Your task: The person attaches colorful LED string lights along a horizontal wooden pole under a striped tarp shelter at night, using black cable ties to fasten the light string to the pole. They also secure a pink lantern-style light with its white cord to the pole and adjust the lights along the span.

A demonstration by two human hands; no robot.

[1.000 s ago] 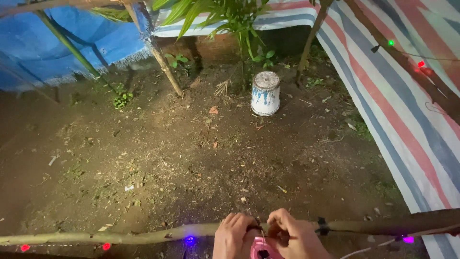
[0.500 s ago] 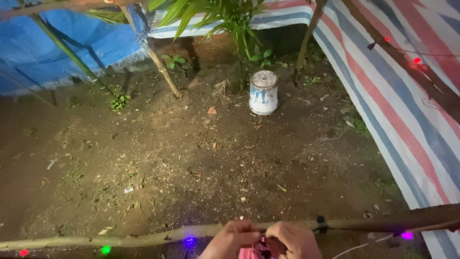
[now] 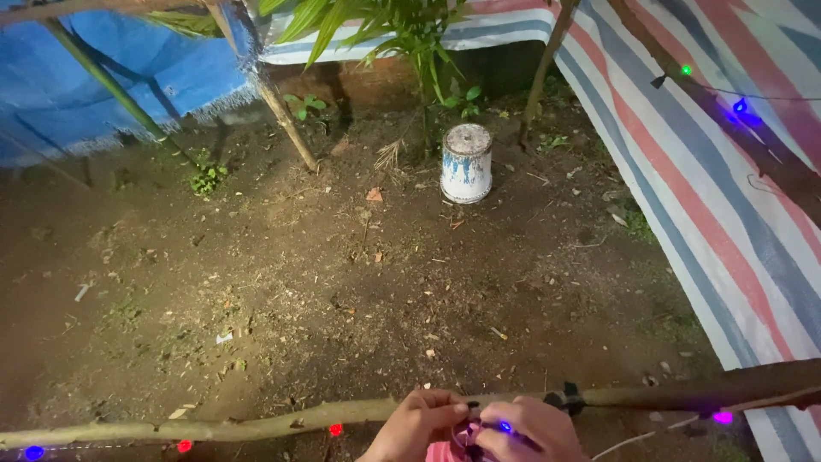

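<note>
— Where is the light string (image 3: 505, 426)?
— At six o'clock, on the stick rail (image 3: 256, 421). It is pinched by the left hand (image 3: 419, 423) and right hand (image 3: 530, 432).
— How is it tied well?
— It should be pulled snug, gently.

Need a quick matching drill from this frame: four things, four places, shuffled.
Things:
1. bucket
2. striped tarp
3. blue tarp
4. hands (left hand, right hand)

Places:
A. top left, behind slanted poles
B. bottom centre, at the wooden rail with the light string
C. upside down on the soil, below the plant
D. along the right side

Pairs: 1-C, 2-D, 3-A, 4-B
</note>
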